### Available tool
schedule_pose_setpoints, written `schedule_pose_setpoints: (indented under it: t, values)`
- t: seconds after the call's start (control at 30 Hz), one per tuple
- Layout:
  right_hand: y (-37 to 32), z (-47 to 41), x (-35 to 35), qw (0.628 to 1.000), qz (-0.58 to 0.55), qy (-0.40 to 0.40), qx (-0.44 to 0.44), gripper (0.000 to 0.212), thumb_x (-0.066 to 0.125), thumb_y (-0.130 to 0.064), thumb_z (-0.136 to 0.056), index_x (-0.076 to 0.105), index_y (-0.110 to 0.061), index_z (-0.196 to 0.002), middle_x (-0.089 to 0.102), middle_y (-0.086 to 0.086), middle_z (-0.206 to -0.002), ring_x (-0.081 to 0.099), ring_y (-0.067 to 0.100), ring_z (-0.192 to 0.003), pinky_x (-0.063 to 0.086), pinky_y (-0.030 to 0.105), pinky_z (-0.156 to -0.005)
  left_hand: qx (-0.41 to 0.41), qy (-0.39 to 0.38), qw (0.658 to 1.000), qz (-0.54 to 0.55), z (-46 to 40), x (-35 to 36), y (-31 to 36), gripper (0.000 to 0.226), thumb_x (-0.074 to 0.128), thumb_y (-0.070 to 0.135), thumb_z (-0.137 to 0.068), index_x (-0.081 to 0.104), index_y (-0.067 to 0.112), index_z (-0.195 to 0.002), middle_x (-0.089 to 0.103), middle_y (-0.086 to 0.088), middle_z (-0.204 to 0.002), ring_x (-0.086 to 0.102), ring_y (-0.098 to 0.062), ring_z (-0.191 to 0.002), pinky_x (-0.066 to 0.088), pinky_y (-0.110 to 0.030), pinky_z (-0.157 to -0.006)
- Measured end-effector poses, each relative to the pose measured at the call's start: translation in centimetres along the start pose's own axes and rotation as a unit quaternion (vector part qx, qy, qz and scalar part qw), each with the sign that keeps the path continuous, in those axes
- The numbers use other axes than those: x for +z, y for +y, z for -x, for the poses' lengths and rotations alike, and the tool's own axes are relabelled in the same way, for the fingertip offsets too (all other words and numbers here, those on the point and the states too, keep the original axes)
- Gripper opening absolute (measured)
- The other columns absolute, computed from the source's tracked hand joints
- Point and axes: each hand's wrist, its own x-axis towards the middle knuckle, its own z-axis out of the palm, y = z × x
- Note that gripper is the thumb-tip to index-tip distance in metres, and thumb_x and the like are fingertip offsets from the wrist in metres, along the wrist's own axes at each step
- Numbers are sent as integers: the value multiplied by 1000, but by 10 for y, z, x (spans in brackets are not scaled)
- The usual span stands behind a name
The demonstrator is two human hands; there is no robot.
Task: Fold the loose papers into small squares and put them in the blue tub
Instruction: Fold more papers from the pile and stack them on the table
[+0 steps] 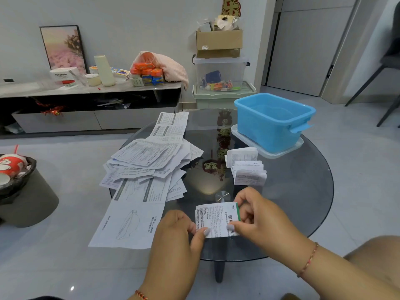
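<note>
Mid-fold here: my left hand [181, 226] and right hand [257, 215] both have a pinching grip on a half-folded leaflet [216, 219] above the desk [292, 202]. Probably one more crease, then it goes in the blue tub [275, 122] far right.

We pinch a thin, matt printed paper leaflet [217, 219] over a glossy smoked-glass tabletop [303, 191]; beyond our grip sits a smooth blue plastic tub [273, 124], left lie creased matt paper sheets [147, 161].
</note>
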Motion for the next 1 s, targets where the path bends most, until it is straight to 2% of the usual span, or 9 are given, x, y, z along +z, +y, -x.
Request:
schedule_pose_setpoints:
  t: [0.17,0.33,0.5,0.6,0.67,0.73,0.8,0.9,1.0]
  values:
    - [-2,1,2,1000,21,12,10,47,74,-27,-77,37,-44,-99,55,-6,-64,51,3,-60,41,19,-58,-15,-6,1000,-22,-3,-2,2,29,59,48,-85,52,25,-68,42,16,-87,45,1,-80,34,-9,-61]
    - [-4,1,1,998,67,-14,-8,25,67,-31,-84,58,-42,-105,49,-9,-65,47,1,-62,37,11,-61,-19,-7,999,-35,-3,-4,6,28,58,45,-87,46,28,-68,39,15,-86,42,2,-79,33,-10,-61]
    - [-5,-7,2,991,115,-57,-29,28,58,-33,-90,63,-39,-117,43,-22,-74,41,-7,-68,30,1,-65,-10,-2,1000,7,-5,-5,4,25,63,32,-86,40,36,-78,42,18,-88,45,0,-81,36,-11,-65]
    - [-5,-6,2,986,157,-41,-41,27,58,-36,-90,62,-41,-116,41,-17,-80,40,0,-82,33,8,-71,49,-10,999,14,-5,-1,-1,28,64,11,-85,53,36,-90,49,20,-92,50,-5,-84,38,-10,-67]
    - [-4,-4,2,982,174,-10,-72,25,64,-34,-86,66,-39,-110,42,-16,-92,37,5,-97,34,16,-82,142,10,990,-10,-6,5,-8,34,55,0,-73,67,28,-87,58,14,-89,51,-7,-82,38,-10,-65]
    - [-2,-6,4,977,170,-9,-129,27,66,-23,-80,69,-34,-105,50,-13,-107,41,9,-106,36,22,-90,228,29,973,-29,-4,9,-13,39,43,6,-66,69,26,-87,58,13,-89,47,-7,-82,42,-14,-65]
    - [-3,-9,6,969,174,-37,-169,36,55,-16,-76,70,-27,-107,57,-7,-112,50,15,-106,42,29,-90,270,31,961,-43,-1,10,-15,39,39,14,-66,64,27,-93,52,14,-93,47,-11,-81,47,-25,-62]
    - [-9,-12,6,964,192,-61,-172,45,40,-21,-82,64,-22,-120,55,-6,-108,44,13,-104,35,21,-89,292,41,954,-61,5,9,-14,33,46,23,-66,69,24,-89,56,11,-90,52,-13,-80,48,-28,-64]
    - [-10,-9,2,964,192,-48,-178,38,41,-21,-89,63,-20,-120,47,-8,-101,35,6,-97,25,12,-81,299,31,950,-88,9,7,-11,30,55,38,-66,70,21,-86,60,9,-89,56,-13,-81,47,-30,-68]
